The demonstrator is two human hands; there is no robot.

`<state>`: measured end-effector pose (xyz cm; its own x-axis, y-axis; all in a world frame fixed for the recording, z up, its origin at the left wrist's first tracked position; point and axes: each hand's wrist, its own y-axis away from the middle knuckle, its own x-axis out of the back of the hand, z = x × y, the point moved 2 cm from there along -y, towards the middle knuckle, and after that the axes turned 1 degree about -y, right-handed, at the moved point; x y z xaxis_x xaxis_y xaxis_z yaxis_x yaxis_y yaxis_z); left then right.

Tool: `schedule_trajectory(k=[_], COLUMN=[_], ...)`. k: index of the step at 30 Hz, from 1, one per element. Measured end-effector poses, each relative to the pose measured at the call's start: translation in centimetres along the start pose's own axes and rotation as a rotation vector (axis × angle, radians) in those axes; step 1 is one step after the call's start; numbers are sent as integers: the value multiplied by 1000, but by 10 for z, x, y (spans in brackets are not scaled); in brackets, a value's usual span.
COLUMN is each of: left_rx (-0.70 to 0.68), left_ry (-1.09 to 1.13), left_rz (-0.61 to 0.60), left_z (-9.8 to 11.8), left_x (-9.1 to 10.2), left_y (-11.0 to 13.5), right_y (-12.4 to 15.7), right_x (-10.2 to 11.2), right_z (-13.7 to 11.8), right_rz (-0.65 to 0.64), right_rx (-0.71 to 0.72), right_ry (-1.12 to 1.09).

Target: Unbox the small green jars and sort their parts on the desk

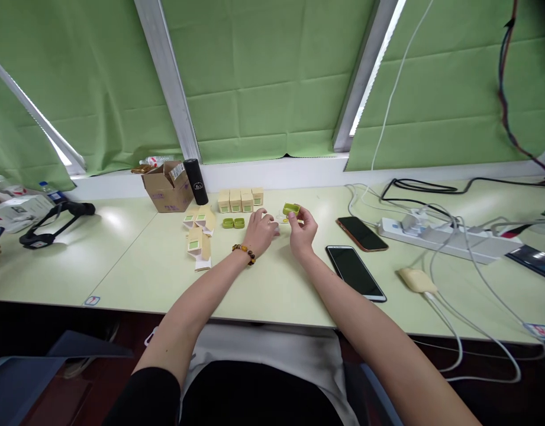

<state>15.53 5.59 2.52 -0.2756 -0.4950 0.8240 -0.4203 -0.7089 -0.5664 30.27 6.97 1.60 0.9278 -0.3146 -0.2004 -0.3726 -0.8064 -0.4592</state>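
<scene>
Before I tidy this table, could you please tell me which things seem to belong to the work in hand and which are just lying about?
Likely in use:
green container in the right hand
two green containers beside the left hand
row of small cartons
loose cartons

Likely just lying about:
white phone
orange-edged phone
power strip
black cylinder
cardboard box
black frame

I see a lime-green container (pixel 292 209), pale-yellow cartons (pixel 235 198) with green squares, a brown-and-amber beaded bracelet (pixel 244 249), a black bottle (pixel 196 182), plain green curtains (pixel 263 77) and a pale yellow-green surface (pixel 134 251).
</scene>
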Motion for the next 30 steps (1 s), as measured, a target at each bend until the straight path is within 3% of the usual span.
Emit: schedule_trajectory(k=[5, 10, 15, 20, 23, 30], left_rx=[57, 113, 160, 183, 108, 43], left_ry=[-3, 102, 232, 452, 509, 580], left_rz=[-11, -18, 66, 234, 244, 197], left_z=[6, 10, 2, -23, -31, -28], left_x=[-16, -13, 12, 50, 68, 74], left_y=[1, 4, 18, 42, 55, 72], right_y=[2, 4, 8, 24, 37, 52], right_x=[-1, -1, -4, -17, -24, -29], right_z=[1, -1, -5, -8, -15, -24], right_rz=[-30, -59, -109, -320, -431, -594], right_rx=[11, 4, 12, -78, -61, 59], right_ry=[24, 27, -7, -152, -165, -187])
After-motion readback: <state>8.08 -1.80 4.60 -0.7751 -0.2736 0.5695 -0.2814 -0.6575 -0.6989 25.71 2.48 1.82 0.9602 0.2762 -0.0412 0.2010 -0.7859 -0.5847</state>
